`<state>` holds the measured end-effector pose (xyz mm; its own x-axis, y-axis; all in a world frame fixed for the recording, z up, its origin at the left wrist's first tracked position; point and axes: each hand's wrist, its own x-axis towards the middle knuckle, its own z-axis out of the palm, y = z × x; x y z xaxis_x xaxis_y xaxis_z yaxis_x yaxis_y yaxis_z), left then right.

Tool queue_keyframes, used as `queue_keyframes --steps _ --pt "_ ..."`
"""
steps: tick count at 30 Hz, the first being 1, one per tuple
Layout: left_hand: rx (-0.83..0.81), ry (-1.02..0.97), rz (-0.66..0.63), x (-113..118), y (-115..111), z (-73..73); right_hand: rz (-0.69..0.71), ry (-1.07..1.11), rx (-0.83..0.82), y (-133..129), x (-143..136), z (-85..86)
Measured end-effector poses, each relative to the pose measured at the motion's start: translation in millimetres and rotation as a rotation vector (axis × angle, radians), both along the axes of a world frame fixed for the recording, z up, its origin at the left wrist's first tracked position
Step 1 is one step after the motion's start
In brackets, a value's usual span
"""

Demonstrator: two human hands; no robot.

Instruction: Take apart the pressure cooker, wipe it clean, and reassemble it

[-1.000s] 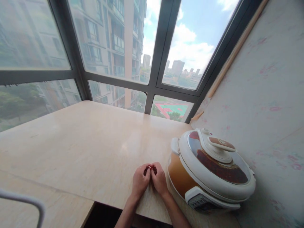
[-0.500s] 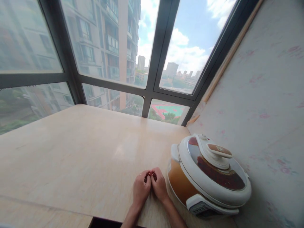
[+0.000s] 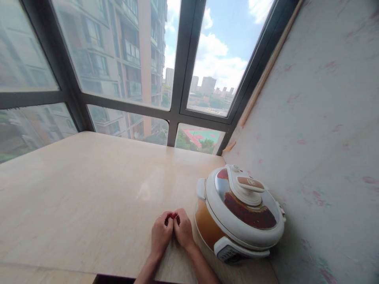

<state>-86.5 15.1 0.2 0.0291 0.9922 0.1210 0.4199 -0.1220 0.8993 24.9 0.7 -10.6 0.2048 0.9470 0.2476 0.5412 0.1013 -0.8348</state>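
My left hand and my right hand are side by side over the pale, marble-look ledge, fingers curled and fingertips meeting. A small reddish spot shows where the fingertips touch; whether it is an object or skin I cannot tell. Both hands are closed, and anything inside them is hidden. Just right of my right hand stands an electric pressure cooker with an orange-brown body, white rim and handles. Its lid is on, with a brown-topped knob.
A dark-framed window rises behind the ledge. The wall with floral paper runs along the right, close to the cooker. A dark recess shows at the ledge's front edge.
The whole view has shifted, so the hands, cooker and window appear farther left. My hands keep the same closed pose, fingertips together.
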Motion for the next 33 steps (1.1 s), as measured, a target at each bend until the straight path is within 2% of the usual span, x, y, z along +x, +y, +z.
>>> queue_keyframes --steps 8,20,33 --pt "0.035 -0.031 0.047 1.7 -1.5 5.9 0.025 0.009 0.040 1.4 -1.6 -0.9" --pt "0.065 -0.035 0.090 1.8 0.9 1.5 0.027 0.042 0.074 3.1 -5.5 -5.5" --pt "0.072 -0.017 0.125 3.9 -2.9 6.4 0.066 -0.003 0.062 0.4 -5.5 -2.8"
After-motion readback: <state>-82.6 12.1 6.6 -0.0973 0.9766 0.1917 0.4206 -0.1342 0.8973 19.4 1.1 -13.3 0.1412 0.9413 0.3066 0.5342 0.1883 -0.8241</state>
